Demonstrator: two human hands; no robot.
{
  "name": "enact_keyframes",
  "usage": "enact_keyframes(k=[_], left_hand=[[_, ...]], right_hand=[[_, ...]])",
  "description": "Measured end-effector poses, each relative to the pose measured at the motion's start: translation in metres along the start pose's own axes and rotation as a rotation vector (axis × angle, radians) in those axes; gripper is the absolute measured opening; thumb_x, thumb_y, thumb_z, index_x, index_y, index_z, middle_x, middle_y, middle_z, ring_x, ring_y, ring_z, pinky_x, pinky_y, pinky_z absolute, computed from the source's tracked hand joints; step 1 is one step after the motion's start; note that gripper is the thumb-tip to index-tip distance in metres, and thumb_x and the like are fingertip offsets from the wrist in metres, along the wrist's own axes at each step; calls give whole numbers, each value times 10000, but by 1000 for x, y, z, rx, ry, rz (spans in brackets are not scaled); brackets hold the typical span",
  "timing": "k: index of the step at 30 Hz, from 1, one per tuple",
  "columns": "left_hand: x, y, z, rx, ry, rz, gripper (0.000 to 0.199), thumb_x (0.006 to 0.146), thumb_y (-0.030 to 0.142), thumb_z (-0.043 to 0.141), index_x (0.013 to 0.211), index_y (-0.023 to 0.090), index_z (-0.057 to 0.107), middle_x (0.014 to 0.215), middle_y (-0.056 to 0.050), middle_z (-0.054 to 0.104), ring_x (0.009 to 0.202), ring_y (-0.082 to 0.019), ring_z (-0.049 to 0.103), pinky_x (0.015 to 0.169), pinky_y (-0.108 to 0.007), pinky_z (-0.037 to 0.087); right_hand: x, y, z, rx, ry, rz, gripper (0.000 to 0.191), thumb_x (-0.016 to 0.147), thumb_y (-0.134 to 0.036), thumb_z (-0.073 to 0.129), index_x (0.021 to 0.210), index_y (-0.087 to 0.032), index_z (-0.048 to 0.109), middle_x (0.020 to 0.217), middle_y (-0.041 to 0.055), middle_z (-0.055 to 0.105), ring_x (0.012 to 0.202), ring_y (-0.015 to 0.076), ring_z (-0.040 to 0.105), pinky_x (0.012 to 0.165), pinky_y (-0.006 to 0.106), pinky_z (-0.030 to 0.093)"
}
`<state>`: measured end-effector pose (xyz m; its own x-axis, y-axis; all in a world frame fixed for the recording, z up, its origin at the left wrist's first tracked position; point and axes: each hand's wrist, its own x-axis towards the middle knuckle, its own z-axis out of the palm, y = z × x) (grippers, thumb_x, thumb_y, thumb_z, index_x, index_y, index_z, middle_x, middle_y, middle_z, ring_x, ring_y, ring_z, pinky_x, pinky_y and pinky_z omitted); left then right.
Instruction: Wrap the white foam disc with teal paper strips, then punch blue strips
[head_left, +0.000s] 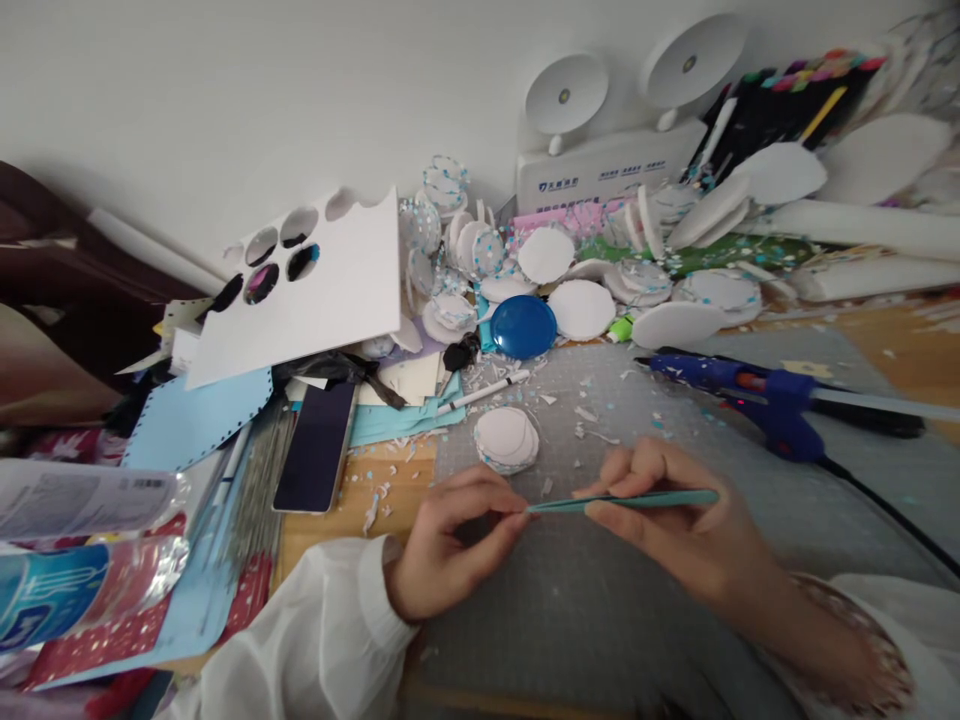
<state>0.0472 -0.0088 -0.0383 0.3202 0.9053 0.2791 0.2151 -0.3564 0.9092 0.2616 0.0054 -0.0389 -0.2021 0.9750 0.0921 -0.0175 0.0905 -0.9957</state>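
My right hand (667, 505) is closed around a pair of teal tweezers (652, 500), held level with the tips pointing left. Those tips meet the fingertips of my left hand (465, 530), where thumb and fingers are pinched together. Whatever sits in that pinch is too small to make out. Just beyond the hands lies a small stack of white round discs (507, 438) on the grey cutting mat (555, 620). A blue glue gun (742, 390) rests on its side to the right, with a small red light on it.
White discs (581, 310) and a blue round lid (523, 327) crowd the back. A white pen (484, 391), paper scraps and a phone (315, 445) lie left of centre. A plastic bottle (75, 590) is at far left. The glue gun's cord (892, 510) runs off right.
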Motion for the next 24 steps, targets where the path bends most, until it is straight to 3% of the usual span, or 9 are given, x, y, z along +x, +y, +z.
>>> enact_keyframes(k=[6,9,14,17,20,24], left_hand=[[0,-1,0,-2,-1,9,94,868,151,622,831,128,705,747,-79,680,693,-146,631,643,-246,510],[0,-1,-1,30,-48,-11,199,906,206,573,762,126,684,698,-76,659,651,-140,605,611,-242,487],[-1,-1,-2,33,-110,22,520,965,266,465,461,151,521,441,-1,452,463,-90,437,472,-216,338],[-2,2,0,-29,-130,-58,440,959,328,488,614,130,677,492,-29,551,480,-102,491,472,-217,353],[-5,6,3,-158,-166,-197,407,933,436,519,830,118,752,623,-70,664,571,-140,577,533,-234,421],[-8,9,8,-302,-220,-395,567,909,560,489,627,111,692,449,10,454,433,-79,373,427,-213,284]], right_hand=[[1,4,-4,62,5,6,203,765,-226,740,704,-211,547,717,-4,617,637,121,639,559,218,541],[2,3,-4,23,45,-37,190,771,-218,730,700,-215,554,716,2,625,631,129,643,530,218,534],[-4,-7,-4,-231,108,-295,191,750,-99,711,746,-241,584,757,-4,680,699,152,700,599,244,573],[-12,-10,-9,-482,-46,-609,317,730,-27,685,922,-276,643,881,7,757,751,163,719,676,280,601],[-20,-3,-11,-604,-254,-855,313,844,-84,575,1077,-275,662,1000,41,766,821,182,733,768,317,622],[-23,8,1,-586,-381,-983,276,893,-127,507,1051,-272,680,1063,56,748,789,182,736,739,301,636]])
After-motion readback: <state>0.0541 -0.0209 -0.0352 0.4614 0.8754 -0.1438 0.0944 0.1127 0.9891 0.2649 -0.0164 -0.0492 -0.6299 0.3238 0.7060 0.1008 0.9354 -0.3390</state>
